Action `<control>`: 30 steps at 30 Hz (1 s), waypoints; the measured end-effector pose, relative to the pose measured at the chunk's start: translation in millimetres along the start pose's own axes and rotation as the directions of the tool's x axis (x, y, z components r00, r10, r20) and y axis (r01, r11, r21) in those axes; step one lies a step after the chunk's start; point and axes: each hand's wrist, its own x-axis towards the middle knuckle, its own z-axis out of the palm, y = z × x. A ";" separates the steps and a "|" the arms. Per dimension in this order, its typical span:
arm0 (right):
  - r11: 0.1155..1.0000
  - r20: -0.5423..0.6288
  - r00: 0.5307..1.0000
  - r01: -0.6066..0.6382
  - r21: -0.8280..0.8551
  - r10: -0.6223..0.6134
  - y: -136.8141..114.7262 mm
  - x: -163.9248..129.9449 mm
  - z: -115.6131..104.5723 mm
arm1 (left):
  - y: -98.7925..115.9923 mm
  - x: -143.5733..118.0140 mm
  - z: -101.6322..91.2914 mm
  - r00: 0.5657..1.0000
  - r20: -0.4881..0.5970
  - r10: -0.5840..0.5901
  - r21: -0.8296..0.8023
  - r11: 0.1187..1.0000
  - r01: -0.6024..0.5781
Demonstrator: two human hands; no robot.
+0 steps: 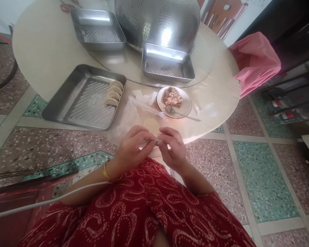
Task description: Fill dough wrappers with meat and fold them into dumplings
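Both hands together at the desk's near rim. Left hand (134,148) and right hand (174,145): fingers drawn in tight, tips meeting around a small pale piece (157,141). Mostly hidden by the fingers; probably a folded dumpling wrapper, can't confirm. Sits between the two sets of fingertips, in front of the chest. Flat round wrapper (151,125) on the desk (38,51), just beyond the fingertips.

Doing it well: looks like edge pinching, so thumbs square against forefingers, short even presses, both hands level. Light squeeze; soft dough would likely tear or leak if pressed mid-body. Keep fingertips dry and free of filling.

Edges/room: hands overlap the near rim, so anything dropped may land on the dress (146,206) or floor. Crumpled plastic bag (134,111) lies between the hands and the big baking tray (86,77); could snag a low move. Tray's near wall is raised, lift over it. Dumplings (113,93) line its right side; wide ribbed floor to their left gives room. Plate (187,101) with meat filling (172,97) near, beyond right hand; spoon (184,115) handle overhangs its rim, easy to knock. White cable (67,197) runs along left forearm, watch drag.
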 end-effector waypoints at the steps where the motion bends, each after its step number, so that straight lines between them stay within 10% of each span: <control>1: 1.000 0.002 1.000 0.006 -0.005 -0.006 -0.2 0.2 0.2 | 0.2 -0.1 0.5 1.000 -0.007 0.004 0.007 1.000 -0.004; 30: 1.000 0.021 1.000 0.004 0.011 -0.004 1.5 7.4 2.4 | -3.9 -8.6 -1.0 0.992 -0.103 -0.070 -0.050 0.997 0.065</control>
